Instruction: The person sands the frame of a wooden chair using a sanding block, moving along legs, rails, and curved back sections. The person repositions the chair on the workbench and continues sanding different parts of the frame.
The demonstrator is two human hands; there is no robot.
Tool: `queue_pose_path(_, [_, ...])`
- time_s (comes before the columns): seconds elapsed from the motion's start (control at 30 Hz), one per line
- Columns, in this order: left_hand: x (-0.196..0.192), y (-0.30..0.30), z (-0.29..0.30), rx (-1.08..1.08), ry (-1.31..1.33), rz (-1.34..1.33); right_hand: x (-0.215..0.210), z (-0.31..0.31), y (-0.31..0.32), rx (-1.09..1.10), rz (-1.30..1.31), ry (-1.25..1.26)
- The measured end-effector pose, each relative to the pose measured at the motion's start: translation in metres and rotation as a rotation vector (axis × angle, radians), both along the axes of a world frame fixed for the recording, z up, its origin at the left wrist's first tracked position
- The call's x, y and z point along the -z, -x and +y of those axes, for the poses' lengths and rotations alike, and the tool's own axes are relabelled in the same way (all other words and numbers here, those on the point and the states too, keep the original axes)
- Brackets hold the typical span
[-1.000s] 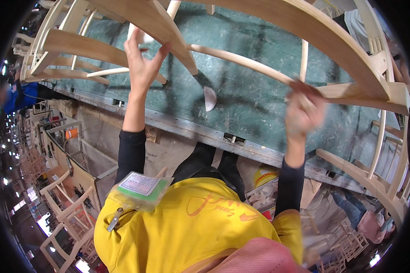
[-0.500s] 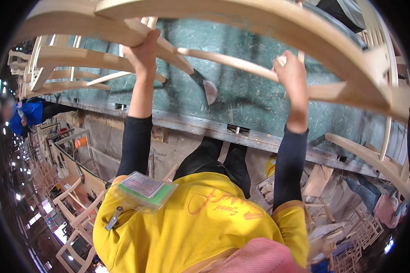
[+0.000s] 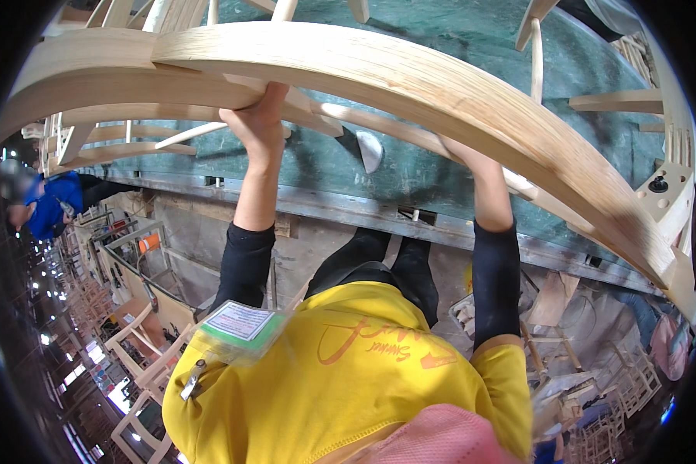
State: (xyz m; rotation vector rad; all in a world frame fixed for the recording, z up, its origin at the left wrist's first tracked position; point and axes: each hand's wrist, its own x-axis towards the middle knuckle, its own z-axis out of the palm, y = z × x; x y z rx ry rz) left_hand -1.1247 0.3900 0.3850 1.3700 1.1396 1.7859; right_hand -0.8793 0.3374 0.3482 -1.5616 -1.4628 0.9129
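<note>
A pale, unfinished wooden chair frame (image 3: 410, 73) spans the upper part of the head view, its wide curved rail closest to me. My left hand (image 3: 259, 127) is closed around a piece of the frame beneath this rail, its fingertips hidden by wood. Further right, my right hand (image 3: 475, 162) reaches under the curve to the thin round rod (image 3: 390, 124) of the same frame. The rail covers most of its fingers, but the hand appears wrapped on the rod. A half-round grey-white piece (image 3: 370, 151) shows on the bench between my hands.
The green bench top (image 3: 317, 162) has a metal front edge (image 3: 340, 215). More wooden chair parts (image 3: 131, 139) stand at the left. A perforated wooden plate with a black knob (image 3: 658, 184) is at the right. A person in blue (image 3: 58, 201) is at far left.
The chair frame has turned and shifted, its curved rail now lower at the right and covering my right hand's fingers. Both hands have moved slightly down in the view with it.
</note>
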Motion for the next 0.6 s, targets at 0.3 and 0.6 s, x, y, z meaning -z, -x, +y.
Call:
queue_pose_path(0.3, [0.034,0.029,0.0,0.076,0.043,0.244,-0.027,0.053,0.065,-0.402,0.319,0.282])
queue_pose_path(0.6, [0.012,-0.003,-0.002,-0.018,0.003,-0.046,0.043,0.06,0.082,-0.357,0.3,-0.527])
